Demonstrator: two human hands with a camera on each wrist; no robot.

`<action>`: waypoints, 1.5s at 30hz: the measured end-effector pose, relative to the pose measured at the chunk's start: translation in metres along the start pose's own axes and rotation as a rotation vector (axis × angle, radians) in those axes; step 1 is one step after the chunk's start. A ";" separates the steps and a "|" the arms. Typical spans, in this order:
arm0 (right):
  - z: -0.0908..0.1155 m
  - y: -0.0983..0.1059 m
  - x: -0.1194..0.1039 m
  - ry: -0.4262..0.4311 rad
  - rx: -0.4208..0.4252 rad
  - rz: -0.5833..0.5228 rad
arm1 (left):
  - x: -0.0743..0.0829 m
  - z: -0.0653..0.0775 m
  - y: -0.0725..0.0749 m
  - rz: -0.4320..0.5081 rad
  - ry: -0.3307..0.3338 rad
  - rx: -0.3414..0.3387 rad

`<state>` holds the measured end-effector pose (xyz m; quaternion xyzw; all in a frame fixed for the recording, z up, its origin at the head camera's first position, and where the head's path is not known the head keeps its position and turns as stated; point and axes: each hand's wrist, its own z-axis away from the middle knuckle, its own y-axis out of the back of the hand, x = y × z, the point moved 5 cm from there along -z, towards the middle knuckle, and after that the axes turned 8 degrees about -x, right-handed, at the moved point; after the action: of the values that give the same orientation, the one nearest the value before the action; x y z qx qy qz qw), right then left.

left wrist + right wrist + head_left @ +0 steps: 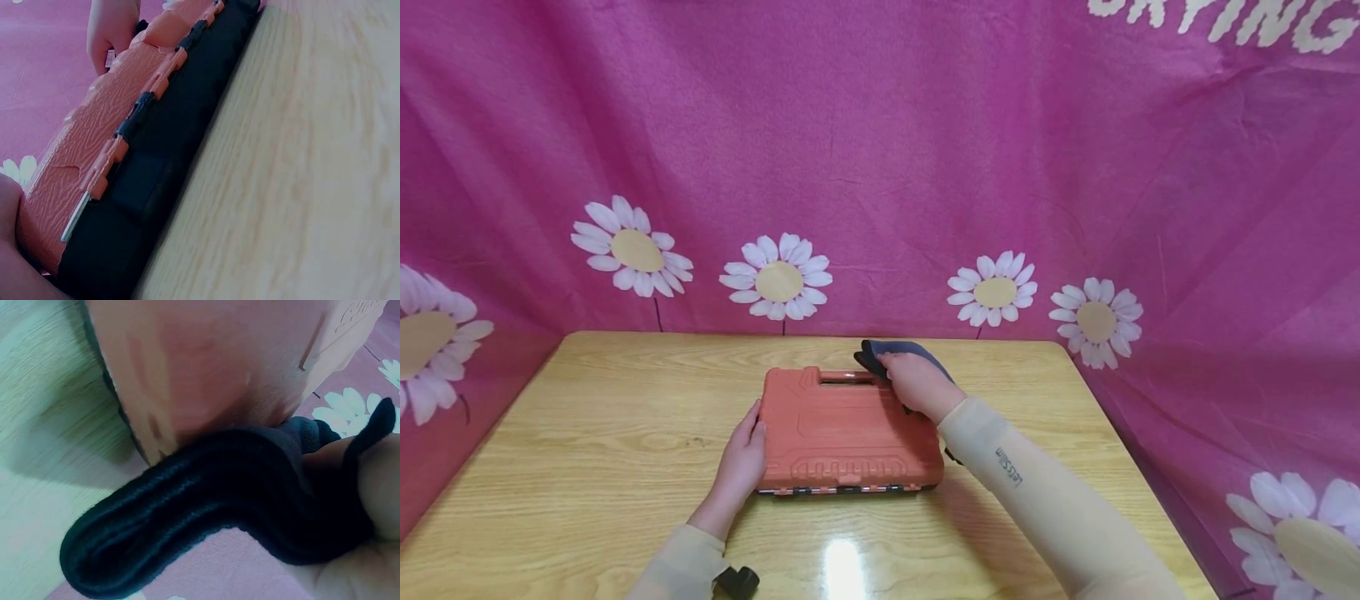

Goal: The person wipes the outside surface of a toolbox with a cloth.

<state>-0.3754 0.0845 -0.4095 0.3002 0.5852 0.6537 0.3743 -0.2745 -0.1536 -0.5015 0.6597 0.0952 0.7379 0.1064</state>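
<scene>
An orange plastic carrying case [850, 425] with a black lower half [150, 175] lies flat on the wooden table, its handle cutout on the far side and hinges along the near edge. My left hand [743, 458] holds the case's left side, thumb near the top edge. At the far right corner of the lid, my right hand [921, 383] grips a folded dark blue cloth [206, 481]. The cloth rests against the case surface in the right wrist view, its folded layers hanging out below the fingers. Some of the right fingers are hidden by the cloth.
The light wooden table [625, 433] extends around the case on all sides. Behind it hangs a magenta curtain [880, 167] printed with white daisies. A black wrist device [739, 582] shows at the left sleeve. Light glares off the table's near part.
</scene>
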 end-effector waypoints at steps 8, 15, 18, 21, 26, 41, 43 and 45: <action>0.003 -0.005 0.004 0.015 0.016 -0.013 | -0.001 0.000 -0.002 0.050 0.032 0.019; 0.014 -0.007 0.001 0.054 0.011 0.058 | -0.003 0.001 -0.004 0.108 0.051 0.015; 0.021 -0.009 0.000 0.041 -0.028 0.061 | -0.003 0.002 -0.004 0.117 0.045 0.020; 0.029 -0.010 -0.002 0.042 -0.059 0.054 | -0.002 0.002 -0.004 0.119 0.041 0.022; 0.044 -0.013 -0.007 0.084 -0.049 0.052 | -0.002 0.002 -0.004 0.131 0.046 0.024; 0.095 -0.027 -0.020 0.172 -0.018 0.093 | -0.001 0.002 -0.004 0.136 0.065 0.019; 0.103 -0.028 -0.023 0.188 -0.020 0.099 | -0.002 0.002 -0.004 0.139 0.071 0.015; 0.112 -0.029 -0.025 0.204 -0.014 0.104 | -0.002 0.002 -0.005 0.140 0.074 0.011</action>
<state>-0.2650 0.1246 -0.4223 0.2594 0.5994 0.7035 0.2804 -0.2723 -0.1498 -0.5042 0.6374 0.0570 0.7669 0.0472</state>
